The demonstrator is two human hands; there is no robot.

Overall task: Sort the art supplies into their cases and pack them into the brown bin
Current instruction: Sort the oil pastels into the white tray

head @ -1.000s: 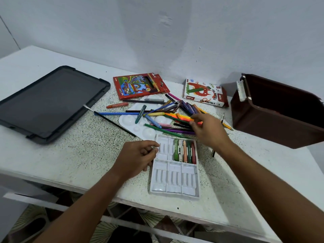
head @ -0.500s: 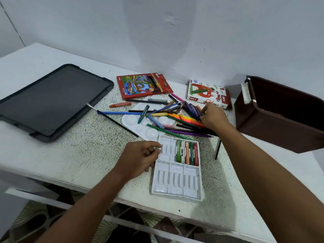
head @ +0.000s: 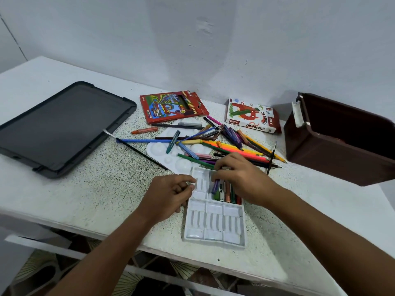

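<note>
Fingers of our right hand (head: 241, 178) pinch a purple pastel (head: 215, 186), lowering it into a tray (head: 213, 227) slot beside those already seated. Our left hand (head: 168, 195) curls against the tray's edge, steadying it, we judge. Loose supplies lie behind; the bin (head: 339, 144) waits at right.

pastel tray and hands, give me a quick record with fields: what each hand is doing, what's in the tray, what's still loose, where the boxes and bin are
left hand: left hand grips the left edge of the white pastel tray
right hand: right hand lowers a purple pastel into the tray's far section
tray contents: a few pastels in the far right section; near slots bare
loose supplies: pile of pencils and pastels over a white palette; orange pastel apart
boxes: red pencil box, oil pastels box by the wall
bin: brown bin at right, open
</note>
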